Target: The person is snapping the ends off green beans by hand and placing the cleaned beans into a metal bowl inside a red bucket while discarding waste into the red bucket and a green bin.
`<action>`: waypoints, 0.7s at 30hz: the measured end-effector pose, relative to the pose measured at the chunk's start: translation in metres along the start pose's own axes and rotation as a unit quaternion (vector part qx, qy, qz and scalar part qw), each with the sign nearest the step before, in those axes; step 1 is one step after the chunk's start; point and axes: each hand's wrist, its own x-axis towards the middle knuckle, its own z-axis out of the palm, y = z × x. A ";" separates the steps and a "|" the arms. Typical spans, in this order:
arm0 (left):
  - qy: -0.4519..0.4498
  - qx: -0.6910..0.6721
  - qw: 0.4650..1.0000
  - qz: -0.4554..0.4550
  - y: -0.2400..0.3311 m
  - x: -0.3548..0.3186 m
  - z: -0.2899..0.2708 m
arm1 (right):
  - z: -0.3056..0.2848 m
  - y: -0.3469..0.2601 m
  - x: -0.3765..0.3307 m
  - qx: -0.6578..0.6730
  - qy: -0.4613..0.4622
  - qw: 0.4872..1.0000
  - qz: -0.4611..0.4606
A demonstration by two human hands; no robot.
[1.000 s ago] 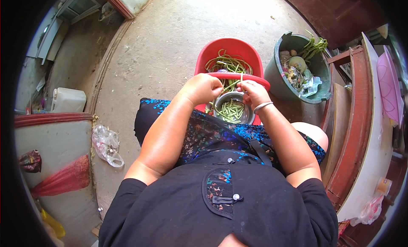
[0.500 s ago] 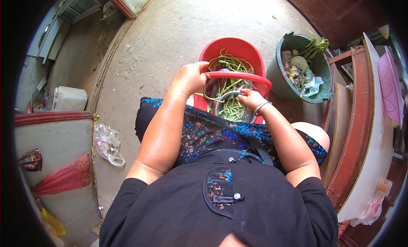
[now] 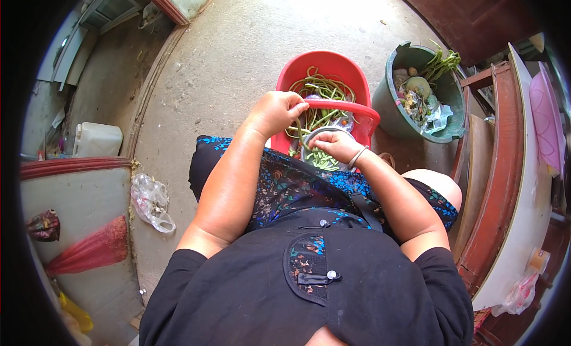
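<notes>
My left hand [image 3: 278, 113] is closed in a pinch on a long green bean [image 3: 300, 130], just left of the red basket's handle. Down from those fingers the bean hangs toward my right hand [image 3: 338, 146], whose fingertips are pinched at its lower end over the grey bowl [image 3: 336, 129]. Short pieces of cut bean [image 3: 324, 160] lie in that bowl, partly hidden by my right hand. The bowl sits at the near side of the red basket [image 3: 352, 72]. Behind it, more long beans [image 3: 324, 84] lie tangled in the basket with some clear plastic.
A dark green bucket [image 3: 389, 99] of vegetable scraps stands right of the basket. Further right is a reddish wooden frame [image 3: 496, 185]. On the floor at left lie a clear plastic bag [image 3: 148, 197] and, past a doorway, a white jug [image 3: 98, 139].
My left hand has moved slightly right, its fingers now pinched together. My right hand has shifted left and a little down over the bowl, closing on the bean.
</notes>
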 end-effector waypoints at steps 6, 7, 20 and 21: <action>0.094 0.064 0.994 0.004 -0.003 -0.002 -0.005 | -0.005 -0.016 -0.010 0.268 -0.050 0.948 0.164; 0.094 0.063 0.994 0.004 -0.002 -0.002 -0.004 | -0.005 -0.016 -0.010 0.275 -0.043 0.947 0.160; 0.088 -0.064 0.992 0.057 -0.007 0.002 0.002 | 0.008 0.000 -0.007 -0.163 0.074 0.984 -0.013; 0.112 -0.054 0.990 0.065 -0.006 0.002 0.001 | 0.008 -0.002 -0.006 -0.142 0.051 0.988 -0.016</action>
